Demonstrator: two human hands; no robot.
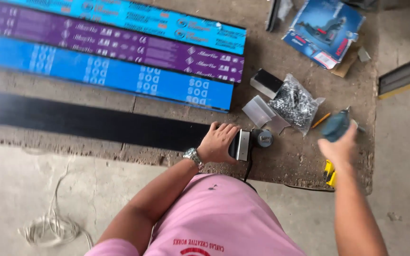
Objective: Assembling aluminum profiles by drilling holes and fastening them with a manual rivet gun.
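Note:
My left hand [220, 142], with a metal watch on the wrist, presses flat on the near end of a long black strip [86, 121] that lies across a rough board. A small metal bracket [243, 144] sits at that end, just right of my fingers. A round grey tool part [264, 138] lies beside it. My right hand [341, 148] is raised and blurred, gripping a teal power drill [336, 124] above the board's right side.
Two blue strips [119, 73] and a purple strip [119, 45] lie parallel beyond the black one. A clear bag of screws [294, 102], a clear plastic piece [258, 111], a black block [266, 81], a pencil [321, 120], a tool box [323, 31] and a yellow tool [329, 173] lie nearby. A cable coil [48, 230] rests on the floor.

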